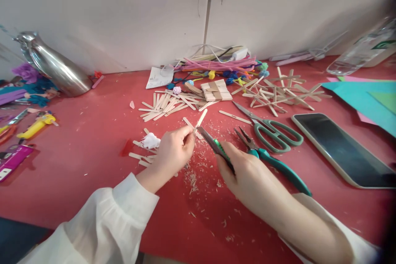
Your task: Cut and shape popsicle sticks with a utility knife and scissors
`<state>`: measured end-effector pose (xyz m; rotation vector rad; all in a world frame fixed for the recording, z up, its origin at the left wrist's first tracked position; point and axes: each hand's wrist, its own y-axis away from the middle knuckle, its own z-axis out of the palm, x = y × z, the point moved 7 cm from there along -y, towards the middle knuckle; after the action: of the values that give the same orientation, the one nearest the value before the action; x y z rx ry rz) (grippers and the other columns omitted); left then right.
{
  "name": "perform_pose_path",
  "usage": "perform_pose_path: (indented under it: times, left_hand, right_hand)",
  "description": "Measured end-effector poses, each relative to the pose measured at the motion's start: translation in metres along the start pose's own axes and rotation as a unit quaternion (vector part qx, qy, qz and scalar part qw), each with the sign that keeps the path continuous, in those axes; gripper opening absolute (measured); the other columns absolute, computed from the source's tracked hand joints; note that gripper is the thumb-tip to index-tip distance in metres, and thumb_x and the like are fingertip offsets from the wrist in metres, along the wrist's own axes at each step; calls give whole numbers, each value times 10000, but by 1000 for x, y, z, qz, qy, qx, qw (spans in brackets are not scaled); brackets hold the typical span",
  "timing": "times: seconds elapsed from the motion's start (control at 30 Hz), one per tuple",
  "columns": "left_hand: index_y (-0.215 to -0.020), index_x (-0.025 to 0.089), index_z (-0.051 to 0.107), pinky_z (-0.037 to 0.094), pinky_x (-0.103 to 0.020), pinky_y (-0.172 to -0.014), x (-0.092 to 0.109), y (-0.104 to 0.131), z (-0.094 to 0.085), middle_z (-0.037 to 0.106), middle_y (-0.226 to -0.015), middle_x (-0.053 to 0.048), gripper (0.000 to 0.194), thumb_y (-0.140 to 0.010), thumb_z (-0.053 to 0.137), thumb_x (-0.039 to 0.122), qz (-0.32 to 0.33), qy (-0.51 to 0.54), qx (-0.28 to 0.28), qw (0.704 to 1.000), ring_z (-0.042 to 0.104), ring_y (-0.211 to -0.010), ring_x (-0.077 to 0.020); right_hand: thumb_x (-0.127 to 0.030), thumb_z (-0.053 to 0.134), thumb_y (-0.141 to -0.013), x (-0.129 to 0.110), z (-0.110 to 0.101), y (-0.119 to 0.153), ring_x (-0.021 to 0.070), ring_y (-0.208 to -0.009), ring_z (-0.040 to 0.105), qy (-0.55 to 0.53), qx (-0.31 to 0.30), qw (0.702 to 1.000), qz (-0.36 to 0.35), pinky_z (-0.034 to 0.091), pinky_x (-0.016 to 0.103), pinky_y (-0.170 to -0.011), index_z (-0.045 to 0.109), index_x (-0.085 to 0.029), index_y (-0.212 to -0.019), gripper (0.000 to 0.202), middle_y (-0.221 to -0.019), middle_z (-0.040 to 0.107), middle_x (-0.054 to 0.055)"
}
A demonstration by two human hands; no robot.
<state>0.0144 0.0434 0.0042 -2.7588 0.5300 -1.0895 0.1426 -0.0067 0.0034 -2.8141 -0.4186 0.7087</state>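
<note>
My left hand (175,148) pinches a wooden craft stick (201,118), which points up and away from me. In my right hand (244,169) is a utility knife (218,147) with a green part on its handle, its blade end close to the stick at my left fingertips. Whether blade and stick touch I cannot tell. Wood shavings (194,179) are scattered on the red table (108,148) below my hands. Several loose sticks (140,156) and a white crumpled piece (150,140) lie beside my left hand.
Green-handled scissors (278,134), teal pliers (286,169) and a phone (343,148) lie to the right. Behind are stick piles (170,103), a stick bundle (219,90) and pink pipe cleaners (216,65). A metal jug (62,68) stands back left; coloured paper (355,95) lies right.
</note>
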Motion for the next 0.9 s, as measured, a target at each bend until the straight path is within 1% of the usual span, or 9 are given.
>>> perform_pose_path:
  times: [0.07, 0.17, 0.3, 0.5, 0.57, 0.67, 0.77, 0.83, 0.9]
  left_hand:
    - [-606, 175, 495, 277, -194, -444, 0, 0, 1, 406, -420, 66, 235, -833, 444, 203, -5, 18, -3, 1000, 389, -389, -75]
    - [-613, 174, 497, 277, -194, -443, -2, -1, 3, 451, -452, 55, 231, -832, 435, 210, -18, 39, -13, 999, 403, -402, -75]
    - [-588, 172, 483, 257, -199, -433, -8, -3, 6, 475, -463, 43, 239, -819, 437, 216, -42, 38, -30, 998, 397, -404, -75]
    - [-529, 171, 472, 262, -203, -434, -10, -4, 7, 413, -418, 54, 255, -782, 439, 176, -66, 53, -56, 995, 370, -396, -71]
    - [-509, 173, 444, 260, -205, -430, -10, -4, 6, 390, -409, 57, 263, -772, 440, 166, -72, 63, -58, 994, 360, -391, -68]
    - [-506, 176, 422, 257, -206, -416, -13, -4, 5, 393, -415, 55, 266, -770, 450, 176, -85, 75, -56, 992, 356, -383, -64]
    - [-588, 172, 511, 292, -203, -415, -18, -4, 5, 482, -454, 39, 210, -787, 459, 214, -99, 100, -54, 989, 392, -388, -67]
    - [-642, 171, 546, 319, -200, -418, -20, -3, 5, 524, -477, 29, 184, -793, 456, 222, -104, 122, -51, 986, 416, -392, -69]
    - [-654, 170, 551, 332, -196, -412, -21, -2, 4, 537, -486, 26, 176, -794, 455, 219, -105, 142, -47, 983, 424, -392, -67]
  right_hand:
    - [-140, 342, -815, -6, 1, 3, 132, -321, 480, 77, 43, 995, -53, 270, 231, -345, 513, -133, -772, 177, -440, 494, -15]
    - [-51, 353, -767, -14, 0, 7, 148, -283, 484, 182, 85, 976, -87, 239, 244, -305, 578, -59, -851, 241, -473, 553, 25]
    - [41, 407, -635, -28, -3, 10, 153, -348, 541, 310, 80, 941, -111, 304, 234, -304, 624, -11, -958, 393, -578, 612, 65]
    - [29, 491, -606, -33, -12, 12, 165, -452, 597, 348, 66, 927, -120, 390, 225, -336, 650, -42, -1040, 468, -637, 641, 55]
    - [18, 514, -611, -30, -13, 12, 165, -469, 607, 343, 65, 929, -120, 395, 224, -348, 652, -56, -1039, 456, -643, 649, 46]
    - [-25, 521, -671, -21, -16, 10, 163, -465, 609, 315, 93, 938, -111, 353, 232, -337, 645, -71, -1035, 388, -660, 670, 45]
    - [-144, 471, -785, -6, -19, 6, 154, -439, 585, 208, 107, 970, -71, 316, 243, -343, 648, -131, -976, 261, -656, 672, 35]
    - [-219, 432, -825, 5, -17, 0, 145, -445, 560, 96, 69, 993, -27, 342, 238, -386, 640, -171, -896, 224, -611, 641, 15]
    - [-267, 414, -839, 13, -12, -4, 136, -464, 528, 0, 14, 1000, 15, 373, 235, -439, 608, -191, -820, 209, -582, 600, 1]
